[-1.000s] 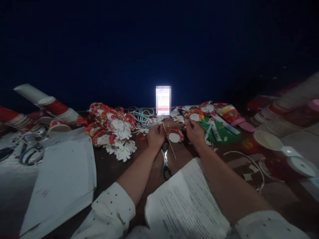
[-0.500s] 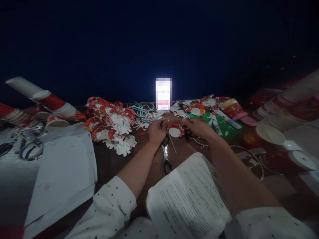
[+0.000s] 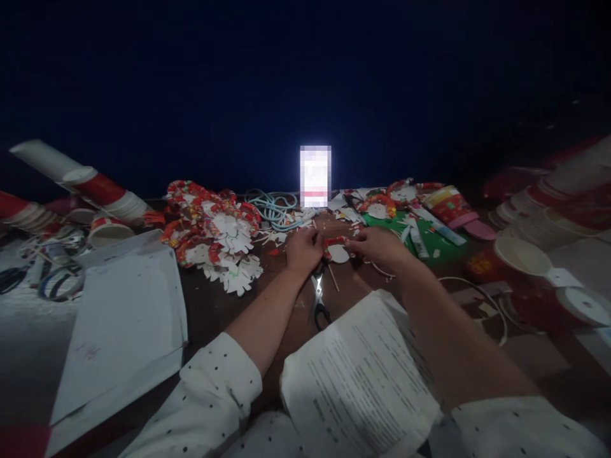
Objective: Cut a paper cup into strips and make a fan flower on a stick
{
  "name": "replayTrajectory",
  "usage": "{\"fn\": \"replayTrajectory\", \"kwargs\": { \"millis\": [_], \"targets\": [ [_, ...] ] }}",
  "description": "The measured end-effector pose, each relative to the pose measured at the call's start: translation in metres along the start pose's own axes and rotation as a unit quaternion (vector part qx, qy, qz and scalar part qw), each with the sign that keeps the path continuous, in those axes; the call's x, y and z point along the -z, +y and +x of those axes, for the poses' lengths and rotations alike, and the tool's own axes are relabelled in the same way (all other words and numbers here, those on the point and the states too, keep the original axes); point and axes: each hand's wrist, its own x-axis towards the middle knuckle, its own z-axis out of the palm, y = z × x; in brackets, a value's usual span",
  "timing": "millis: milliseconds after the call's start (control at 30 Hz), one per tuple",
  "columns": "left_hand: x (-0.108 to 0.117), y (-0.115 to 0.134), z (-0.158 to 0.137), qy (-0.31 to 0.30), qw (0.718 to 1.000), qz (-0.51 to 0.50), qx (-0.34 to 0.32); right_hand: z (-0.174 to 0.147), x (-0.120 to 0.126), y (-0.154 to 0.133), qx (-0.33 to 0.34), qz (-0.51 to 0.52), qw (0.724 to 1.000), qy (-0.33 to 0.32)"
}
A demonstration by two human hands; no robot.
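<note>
On the brown worktop [image 3: 205,308], from my remote seat, I see the right hand [image 3: 382,247] pinching, thumb to fingertips, the right edge of a red ring [image 3: 335,240]. The left hand [image 3: 304,251] curls beside the ring's other edge; I cannot tell what its grip holds. Between both hands, the ring looks light and bendy, its white disc [image 3: 339,254] papery, easily creased, so I'd favour the rim.

Red-rimmed disc [image 3: 339,255]: smooth, matt, paper-like face
Scissors [image 3: 319,289]: shiny metal blades, smooth plastic-looking handles
Stick [image 3: 333,278]: matt, wood-like
Tabletop [image 3: 267,305]: wood-like, faintly glossy
Cutouts [image 3: 237,278]: matt paper
Printed sheet [image 3: 358,375]: matt, creased paper
Sleeves [image 3: 222,369]: soft, matt cloth
</note>
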Motion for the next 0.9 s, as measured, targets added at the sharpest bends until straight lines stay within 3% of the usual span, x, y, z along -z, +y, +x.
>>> {"fn": "replayTrajectory", "kwargs": {
  "millis": [200, 400, 467, 567, 667, 900],
  "targets": [
    [-0.002, -0.003, 0.001, 0.010, 1.000, -0.019, -0.009, -0.007, -0.011, -0.017, -0.004, -0.126, 0.986, 0.106],
    [-0.005, -0.005, 0.002, 0.057, 0.993, -0.106, 0.002, -0.002, -0.015, -0.008, 0.000, -0.044, 0.986, 0.164],
    [-0.006, -0.003, 0.001, 0.046, 0.990, -0.134, -0.022, 0.003, -0.017, -0.003, 0.031, 0.019, 0.983, 0.181],
    [-0.005, 0.001, -0.001, 0.008, 0.988, -0.136, -0.065, 0.009, -0.024, 0.000, 0.124, 0.105, 0.974, 0.155],
    [-0.005, 0.004, -0.001, -0.020, 0.990, -0.109, -0.081, 0.011, -0.032, -0.002, 0.198, 0.115, 0.962, 0.150],
    [-0.006, 0.004, 0.000, -0.037, 0.988, -0.142, -0.042, 0.011, -0.046, -0.001, 0.224, 0.067, 0.953, 0.195]
  ]
}}
